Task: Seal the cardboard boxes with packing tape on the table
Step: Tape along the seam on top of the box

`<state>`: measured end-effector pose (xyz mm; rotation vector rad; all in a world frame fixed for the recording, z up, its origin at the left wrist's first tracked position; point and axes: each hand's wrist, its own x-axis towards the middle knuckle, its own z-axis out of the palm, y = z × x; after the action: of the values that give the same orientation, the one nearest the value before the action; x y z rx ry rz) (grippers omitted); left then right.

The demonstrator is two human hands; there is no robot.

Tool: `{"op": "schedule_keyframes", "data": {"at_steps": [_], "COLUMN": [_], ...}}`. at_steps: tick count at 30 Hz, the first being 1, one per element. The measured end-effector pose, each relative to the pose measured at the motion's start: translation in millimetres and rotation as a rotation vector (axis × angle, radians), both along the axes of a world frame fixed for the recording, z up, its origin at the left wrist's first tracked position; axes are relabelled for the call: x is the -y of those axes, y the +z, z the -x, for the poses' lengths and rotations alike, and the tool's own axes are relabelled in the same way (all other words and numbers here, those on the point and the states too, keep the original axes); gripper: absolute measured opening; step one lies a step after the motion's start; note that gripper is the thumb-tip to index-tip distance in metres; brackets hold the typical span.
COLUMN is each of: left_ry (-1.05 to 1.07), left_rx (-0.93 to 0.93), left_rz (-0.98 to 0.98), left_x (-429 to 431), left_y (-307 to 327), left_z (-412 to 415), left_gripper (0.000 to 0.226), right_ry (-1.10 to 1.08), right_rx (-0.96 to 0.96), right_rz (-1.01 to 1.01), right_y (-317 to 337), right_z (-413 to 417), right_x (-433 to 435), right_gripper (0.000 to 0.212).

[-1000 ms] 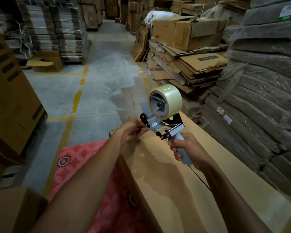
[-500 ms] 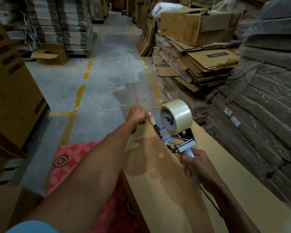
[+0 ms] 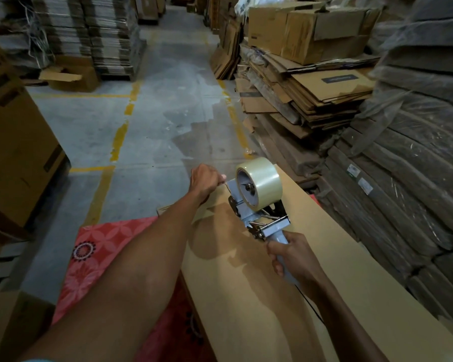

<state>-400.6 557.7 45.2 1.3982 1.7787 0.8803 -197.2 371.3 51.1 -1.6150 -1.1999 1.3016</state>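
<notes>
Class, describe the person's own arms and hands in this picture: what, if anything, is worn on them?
The left hand and right hand are bare: no gloves, rings or watch show. The left arm and right arm are uncovered as far as the frame reaches. Only a sliver of light blue sleeve shows at the bottom edge, on the left arm.

The tape is glossy, pale yellowish and see-through, and the tape dispenser is grey-blue. The cardboard box is plain tan. The cloth is coral red with paler flowers and dark round motifs. Yellow lines stripe the grey floor.
</notes>
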Motion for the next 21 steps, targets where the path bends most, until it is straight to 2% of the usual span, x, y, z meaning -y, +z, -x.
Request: {"op": "schedule_keyframes", "data": {"at_steps": [2, 8, 11, 14, 15, 17, 19, 21], "left_ry": [-0.001, -0.067, -0.049, -0.283, -0.374, -0.491, -0.54, -0.549], "left_rx": [-0.005, -0.178, -0.291, -0.466, -0.548, -0.688, -0.755, -0.8], "left_rz": [0.042, 0.16, -0.025, -0.136, -0.099, 0.027, 0.116, 0.122], "left_x": [-1, 5, 14, 29, 31, 28, 22, 20], "left_y": [0, 8, 6, 2, 3, 4, 4, 3], "left_z": [2, 2, -7, -15, -16, -15, -14, -16], "left_gripper": [0.035, 0.032, 0.026, 0.014, 0.015, 0.034, 0.047, 0.049], "right_ry": [0.005, -0.003, -0.009, 0.006, 0.01, 0.022, 0.033, 0.041], "right_rx": [0.018, 0.026, 0.011, 0.011, 0.021, 0.056, 0.072, 0.093], "right_rz": [0.005, 0.043, 0.067, 0.073, 0.075, 0.084, 0.091, 0.087], "right_y": [-1, 6, 12, 16, 17, 19, 21, 22], "right_z": [0, 2, 2, 1, 0, 0, 0, -2], "right_x": [0, -2, -3, -5, -5, -7, -8, -6], "right_gripper": [0.011, 0.013, 0.011, 0.015, 0.016, 0.016, 0.015, 0.013]}}
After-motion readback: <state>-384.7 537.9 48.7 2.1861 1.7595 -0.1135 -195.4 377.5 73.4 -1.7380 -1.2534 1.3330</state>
